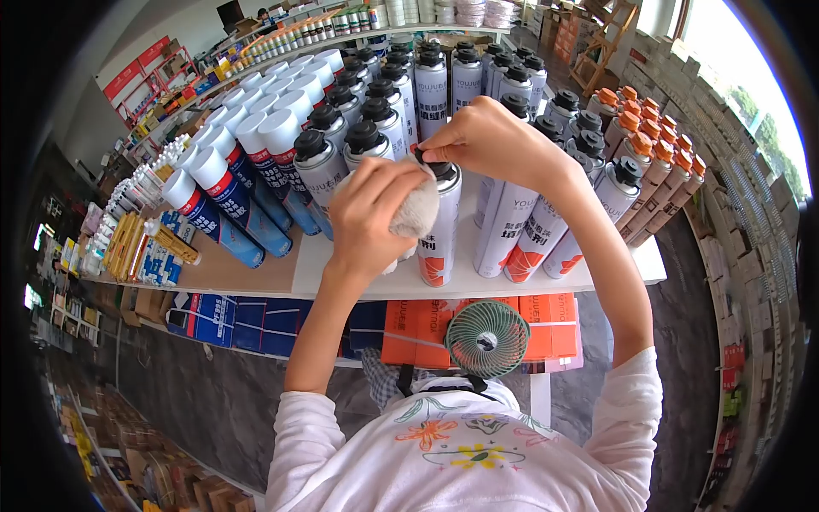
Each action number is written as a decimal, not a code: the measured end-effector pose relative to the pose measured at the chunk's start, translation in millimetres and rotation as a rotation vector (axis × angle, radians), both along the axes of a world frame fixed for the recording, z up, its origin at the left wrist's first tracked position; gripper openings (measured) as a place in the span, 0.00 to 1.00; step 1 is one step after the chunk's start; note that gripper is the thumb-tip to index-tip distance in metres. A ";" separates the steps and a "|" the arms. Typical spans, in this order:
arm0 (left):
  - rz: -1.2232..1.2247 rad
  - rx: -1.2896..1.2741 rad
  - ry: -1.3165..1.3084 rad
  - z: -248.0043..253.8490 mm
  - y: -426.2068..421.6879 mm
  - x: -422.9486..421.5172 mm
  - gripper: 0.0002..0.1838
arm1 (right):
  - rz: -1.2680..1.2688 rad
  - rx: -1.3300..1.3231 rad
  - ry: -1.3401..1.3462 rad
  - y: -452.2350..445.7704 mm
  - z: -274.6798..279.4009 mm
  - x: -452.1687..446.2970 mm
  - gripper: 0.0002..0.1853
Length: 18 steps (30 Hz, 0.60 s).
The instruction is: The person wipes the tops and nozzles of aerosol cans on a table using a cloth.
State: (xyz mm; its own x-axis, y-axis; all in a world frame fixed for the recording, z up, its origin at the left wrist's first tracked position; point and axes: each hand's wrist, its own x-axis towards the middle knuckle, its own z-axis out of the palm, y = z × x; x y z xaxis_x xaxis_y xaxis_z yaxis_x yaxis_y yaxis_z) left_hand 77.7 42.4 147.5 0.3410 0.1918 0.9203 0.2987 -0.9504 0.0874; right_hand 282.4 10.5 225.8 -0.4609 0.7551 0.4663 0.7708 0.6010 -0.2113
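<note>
My left hand (375,213) is closed around a pale, bunched cloth (416,209). It presses the cloth against the upper side of a white foam can (440,226) that stands upright at the shelf's front edge. Bent over from the other side, my right hand (503,141) pinches at the top of that same can, by its black cap (444,170). The fingertips partly cover the cap. Close behind my left hand are more black-capped cans (367,136). Beneath my right forearm stand similar cans (539,230) with orange-red bottoms.
White-capped blue cans (226,192) fill the left of the white shelf (358,277), beside small tubes and bottles (128,239). Orange-capped cans (661,162) crowd its right end. Below are blue boxes (247,320) and orange boxes (418,328). A green fan (487,339) sits before my chest.
</note>
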 end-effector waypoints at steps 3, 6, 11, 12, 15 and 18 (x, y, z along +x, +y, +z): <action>-0.102 -0.026 0.035 0.6 3.1 -3.0 0.27 | 0.006 0.003 0.020 0.2 -2.0 1.1 0.08; -0.048 -0.123 -0.100 -11.0 13.9 -0.6 0.27 | -0.020 -0.038 0.047 -3.4 -1.9 -1.7 0.08; -0.113 0.021 0.045 -3.3 2.1 -2.2 0.27 | -0.022 -0.074 0.088 -5.6 -2.3 3.5 0.08; -0.112 0.017 0.044 -3.9 3.8 -2.4 0.27 | -0.022 -0.078 0.087 -4.4 -3.9 3.2 0.08; -0.040 -0.071 -0.051 -7.8 13.2 -2.8 0.27 | -0.034 -0.037 0.101 -0.7 -7.7 -4.9 0.08; 0.008 -0.051 -0.021 -5.0 8.7 -6.2 0.26 | -0.053 0.071 -0.028 3.8 -4.3 -14.6 0.07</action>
State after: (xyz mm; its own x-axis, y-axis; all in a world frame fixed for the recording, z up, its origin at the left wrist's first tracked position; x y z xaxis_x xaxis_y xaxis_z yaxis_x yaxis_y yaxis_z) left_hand 71.5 51.1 142.5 0.3203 0.2412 0.9161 0.3038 -0.9421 0.1418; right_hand 267.9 14.3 221.5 -0.4348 0.7441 0.5072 0.8067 0.5722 -0.1478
